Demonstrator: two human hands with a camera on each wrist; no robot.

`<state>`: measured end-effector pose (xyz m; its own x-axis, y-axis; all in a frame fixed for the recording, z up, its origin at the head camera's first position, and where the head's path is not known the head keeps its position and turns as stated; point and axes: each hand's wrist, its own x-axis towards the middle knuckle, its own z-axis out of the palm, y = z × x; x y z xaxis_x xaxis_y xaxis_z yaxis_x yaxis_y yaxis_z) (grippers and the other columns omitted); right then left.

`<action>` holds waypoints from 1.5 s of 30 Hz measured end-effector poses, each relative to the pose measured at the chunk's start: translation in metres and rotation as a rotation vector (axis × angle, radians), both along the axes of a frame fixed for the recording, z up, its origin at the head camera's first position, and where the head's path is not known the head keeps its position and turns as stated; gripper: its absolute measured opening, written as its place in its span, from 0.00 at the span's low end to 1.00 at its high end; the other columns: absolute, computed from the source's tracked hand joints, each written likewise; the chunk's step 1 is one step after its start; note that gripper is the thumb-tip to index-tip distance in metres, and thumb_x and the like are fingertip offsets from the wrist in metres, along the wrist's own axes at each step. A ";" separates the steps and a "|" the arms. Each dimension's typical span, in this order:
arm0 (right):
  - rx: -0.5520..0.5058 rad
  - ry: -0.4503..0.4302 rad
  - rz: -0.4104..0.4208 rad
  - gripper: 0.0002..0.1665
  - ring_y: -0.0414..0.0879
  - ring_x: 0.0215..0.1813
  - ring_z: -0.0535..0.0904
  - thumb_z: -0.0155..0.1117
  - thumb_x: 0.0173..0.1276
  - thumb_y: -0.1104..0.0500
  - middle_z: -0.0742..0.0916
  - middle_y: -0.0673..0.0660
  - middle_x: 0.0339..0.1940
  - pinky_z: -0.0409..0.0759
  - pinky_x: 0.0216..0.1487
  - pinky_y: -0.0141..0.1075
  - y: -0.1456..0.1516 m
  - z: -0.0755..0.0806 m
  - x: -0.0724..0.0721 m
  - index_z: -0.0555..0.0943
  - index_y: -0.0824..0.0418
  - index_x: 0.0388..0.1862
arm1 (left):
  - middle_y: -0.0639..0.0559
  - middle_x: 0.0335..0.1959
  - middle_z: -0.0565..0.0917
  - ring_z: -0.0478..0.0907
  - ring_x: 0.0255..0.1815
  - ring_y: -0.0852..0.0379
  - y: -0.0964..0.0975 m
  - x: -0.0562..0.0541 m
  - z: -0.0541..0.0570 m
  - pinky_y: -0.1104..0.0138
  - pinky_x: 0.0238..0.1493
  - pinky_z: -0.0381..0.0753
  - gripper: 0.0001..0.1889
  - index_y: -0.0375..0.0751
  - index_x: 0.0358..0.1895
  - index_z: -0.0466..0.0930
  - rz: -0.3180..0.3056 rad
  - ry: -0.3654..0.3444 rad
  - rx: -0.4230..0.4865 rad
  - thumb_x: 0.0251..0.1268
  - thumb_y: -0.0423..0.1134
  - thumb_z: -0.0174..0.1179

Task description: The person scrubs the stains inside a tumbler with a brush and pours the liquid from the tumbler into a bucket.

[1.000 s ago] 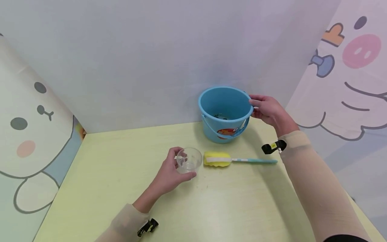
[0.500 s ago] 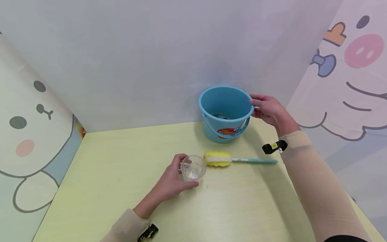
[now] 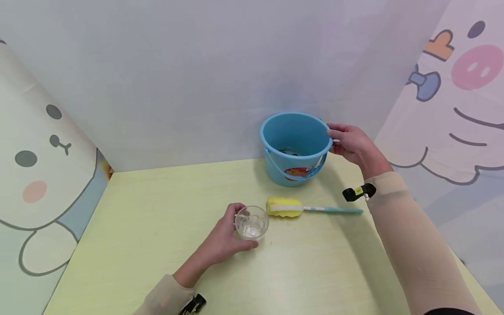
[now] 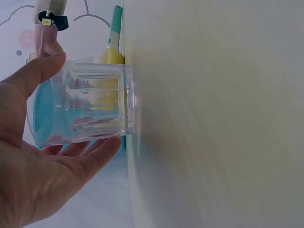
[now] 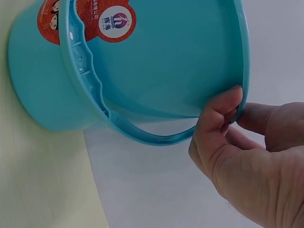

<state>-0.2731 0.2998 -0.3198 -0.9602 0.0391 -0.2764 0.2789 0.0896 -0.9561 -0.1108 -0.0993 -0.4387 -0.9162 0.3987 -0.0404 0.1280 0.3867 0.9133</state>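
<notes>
My left hand (image 3: 226, 240) curls round a clear glass cup (image 3: 253, 224) at the middle of the table, thumb on the near side and fingers on the far side. In the left wrist view the cup (image 4: 97, 102) stands upright, its thick base right at the tabletop. My right hand (image 3: 351, 142) pinches the right rim of a blue plastic bucket (image 3: 293, 168). The right wrist view has thumb and fingers at that rim, beside the end of the bucket's hanging handle (image 5: 83, 61). Between cup and bucket lies a yellow sponge cup brush (image 3: 284, 207) with a white and teal handle.
The pale yellow table (image 3: 157, 210) meets a light grey-white wall (image 3: 177, 87) just behind the bucket. Printed cartoon panels stand at the left (image 3: 43, 166) and right. A few wet spots show near the brush.
My left hand has brought the cup down and slightly right, nearer to me, then almost stopped. The right hand, bucket and brush have stayed in place.
</notes>
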 end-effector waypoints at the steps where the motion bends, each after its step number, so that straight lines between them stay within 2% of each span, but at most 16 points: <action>1: 0.001 0.000 0.000 0.34 0.49 0.50 0.82 0.58 0.85 0.52 0.75 0.62 0.71 0.85 0.48 0.32 0.000 0.000 0.000 0.65 0.55 0.85 | 0.47 0.68 0.75 0.76 0.65 0.45 0.000 0.000 0.000 0.45 0.68 0.76 0.49 0.44 0.73 0.61 -0.003 -0.003 0.002 0.49 0.40 0.85; 8: -0.006 -0.009 0.003 0.35 0.48 0.49 0.81 0.58 0.85 0.51 0.75 0.61 0.72 0.85 0.49 0.32 -0.001 0.000 -0.002 0.64 0.53 0.86 | 0.46 0.70 0.73 0.76 0.67 0.40 -0.002 0.000 -0.001 0.43 0.69 0.75 0.54 0.45 0.78 0.59 -0.013 -0.014 0.002 0.49 0.39 0.85; 12: -0.010 -0.020 0.011 0.36 0.48 0.50 0.81 0.59 0.84 0.51 0.74 0.61 0.72 0.85 0.50 0.33 0.000 -0.001 -0.004 0.63 0.53 0.86 | 0.46 0.73 0.72 0.75 0.68 0.36 -0.005 0.000 -0.002 0.42 0.68 0.75 0.57 0.46 0.80 0.58 -0.014 -0.007 -0.021 0.48 0.45 0.86; 15: -0.003 -0.021 0.020 0.37 0.50 0.54 0.80 0.59 0.84 0.50 0.73 0.60 0.73 0.85 0.52 0.33 0.001 -0.002 -0.004 0.62 0.53 0.86 | 0.48 0.74 0.72 0.74 0.70 0.38 -0.010 0.001 0.000 0.43 0.70 0.74 0.57 0.46 0.81 0.58 -0.001 -0.003 -0.018 0.51 0.49 0.85; 18: 0.040 -0.004 0.031 0.37 0.51 0.56 0.79 0.58 0.84 0.48 0.74 0.61 0.73 0.84 0.54 0.34 0.002 -0.002 -0.003 0.63 0.54 0.86 | 0.48 0.73 0.73 0.74 0.72 0.42 -0.016 -0.001 0.003 0.45 0.72 0.73 0.53 0.47 0.81 0.59 0.020 0.015 0.007 0.56 0.51 0.82; 21: 0.114 0.021 0.041 0.38 0.49 0.53 0.80 0.57 0.84 0.44 0.76 0.61 0.69 0.85 0.53 0.34 0.004 -0.002 -0.001 0.64 0.56 0.85 | 0.46 0.74 0.73 0.73 0.73 0.45 -0.022 -0.005 0.007 0.46 0.74 0.72 0.48 0.46 0.81 0.59 0.040 0.049 0.030 0.63 0.50 0.79; 25: 0.199 0.061 0.069 0.39 0.48 0.50 0.81 0.55 0.84 0.42 0.78 0.62 0.65 0.85 0.50 0.34 0.007 -0.001 0.004 0.64 0.59 0.84 | 0.44 0.74 0.73 0.73 0.73 0.43 -0.030 -0.012 0.012 0.46 0.73 0.73 0.43 0.45 0.79 0.61 0.071 0.099 0.021 0.68 0.51 0.75; 32: 0.327 0.118 0.094 0.42 0.52 0.56 0.79 0.52 0.84 0.38 0.76 0.61 0.64 0.85 0.52 0.34 0.012 -0.001 0.018 0.62 0.61 0.85 | 0.49 0.69 0.78 0.74 0.71 0.40 -0.047 -0.023 0.021 0.47 0.71 0.74 0.38 0.43 0.76 0.66 0.127 0.195 0.003 0.69 0.50 0.74; 38: 0.466 0.179 0.076 0.45 0.55 0.56 0.79 0.51 0.83 0.35 0.75 0.67 0.69 0.85 0.47 0.30 0.009 -0.005 0.039 0.62 0.62 0.85 | 0.48 0.70 0.77 0.74 0.72 0.41 -0.060 -0.028 0.032 0.46 0.72 0.73 0.36 0.42 0.75 0.68 0.186 0.268 -0.058 0.70 0.48 0.74; 45: 0.661 0.310 0.053 0.44 0.59 0.51 0.82 0.54 0.83 0.36 0.80 0.68 0.60 0.83 0.40 0.31 0.008 -0.012 0.064 0.66 0.64 0.83 | 0.45 0.72 0.75 0.72 0.73 0.41 -0.072 -0.035 0.036 0.44 0.72 0.71 0.37 0.39 0.76 0.67 0.247 0.324 -0.159 0.71 0.48 0.72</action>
<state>-0.2093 0.3079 -0.3321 -0.9958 0.0550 0.0734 -0.0164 0.6810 -0.7321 -0.1458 -0.1718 -0.4031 -0.9587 0.1777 0.2220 0.2843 0.5741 0.7679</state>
